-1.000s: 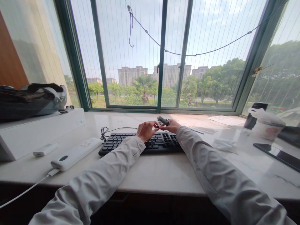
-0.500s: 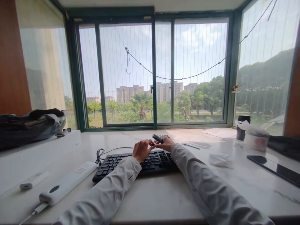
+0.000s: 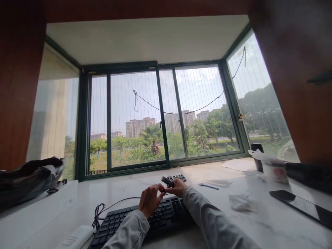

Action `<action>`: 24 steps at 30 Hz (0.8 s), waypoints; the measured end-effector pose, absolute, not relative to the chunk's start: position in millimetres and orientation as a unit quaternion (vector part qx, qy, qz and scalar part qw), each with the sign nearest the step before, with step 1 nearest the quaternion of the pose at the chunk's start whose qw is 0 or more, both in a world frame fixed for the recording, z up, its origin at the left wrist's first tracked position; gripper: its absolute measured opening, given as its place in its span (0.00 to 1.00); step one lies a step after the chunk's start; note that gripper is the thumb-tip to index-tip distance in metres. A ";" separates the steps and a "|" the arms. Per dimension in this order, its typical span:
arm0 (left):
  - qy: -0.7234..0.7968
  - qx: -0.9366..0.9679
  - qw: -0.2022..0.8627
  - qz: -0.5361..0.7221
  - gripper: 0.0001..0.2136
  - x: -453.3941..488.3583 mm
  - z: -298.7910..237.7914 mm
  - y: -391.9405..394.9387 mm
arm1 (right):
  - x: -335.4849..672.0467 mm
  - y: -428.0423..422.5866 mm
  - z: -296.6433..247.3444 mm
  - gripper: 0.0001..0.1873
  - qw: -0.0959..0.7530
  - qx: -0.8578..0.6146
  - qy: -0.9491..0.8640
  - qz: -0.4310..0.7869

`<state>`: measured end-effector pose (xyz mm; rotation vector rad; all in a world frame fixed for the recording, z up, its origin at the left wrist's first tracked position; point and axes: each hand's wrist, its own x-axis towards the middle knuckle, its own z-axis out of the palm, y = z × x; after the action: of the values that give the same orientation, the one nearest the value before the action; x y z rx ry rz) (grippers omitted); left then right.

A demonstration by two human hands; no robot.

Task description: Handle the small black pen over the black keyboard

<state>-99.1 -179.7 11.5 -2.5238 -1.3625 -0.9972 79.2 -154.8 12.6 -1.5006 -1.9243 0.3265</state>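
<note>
Both of my hands are raised just above a black keyboard (image 3: 145,221) on a pale marble sill. My right hand (image 3: 177,188) pinches a small dark oblong object (image 3: 166,181) that sticks out up and to the left. The fingertips of my left hand (image 3: 150,199) are curled in a pinch and meet the right hand's fingers at the object's lower end. I cannot make out what the dark object is. Both arms wear light grey sleeves.
The keyboard's coiled cable (image 3: 98,212) lies to its left, next to a white box (image 3: 38,214) bearing a dark bag (image 3: 28,181). To the right lie a blue pen (image 3: 209,186), crumpled tissue (image 3: 240,201), a phone (image 3: 302,207), a dark cup (image 3: 257,154) and a bagged container (image 3: 275,169).
The camera has tilted upward, so the hands and keyboard now sit low in the frame and the ceiling shows. Both hands keep the same pinch on the dark object.
</note>
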 end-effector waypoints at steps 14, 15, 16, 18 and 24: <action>-0.441 -0.831 0.044 -0.335 0.04 -99.5 11.7 -179.0 | 80.5 -142.3 2.0 0.15 0.368 -0.558 -0.733 0.126; -0.441 -0.831 0.045 -0.335 0.04 -99.4 12.0 -179.5 | 80.4 -143.2 2.3 0.16 0.369 -0.555 -0.734 0.126; -0.443 -0.831 0.046 -0.334 0.04 -99.3 12.5 -180.2 | 80.4 -143.8 2.4 0.16 0.370 -0.552 -0.736 0.129; -0.450 -0.830 0.049 -0.327 0.05 -99.1 14.0 -182.2 | 80.6 -143.7 1.9 0.15 0.372 -0.543 -0.740 0.135; -0.453 -0.834 0.046 -0.311 0.06 -99.5 18.1 -188.1 | 81.8 -135.6 -3.6 0.10 0.386 -0.535 -0.741 0.125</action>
<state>-99.5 -188.1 18.1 -2.5470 -1.3830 -0.9511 81.8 -135.6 -3.6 -1.3617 -1.8873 0.3174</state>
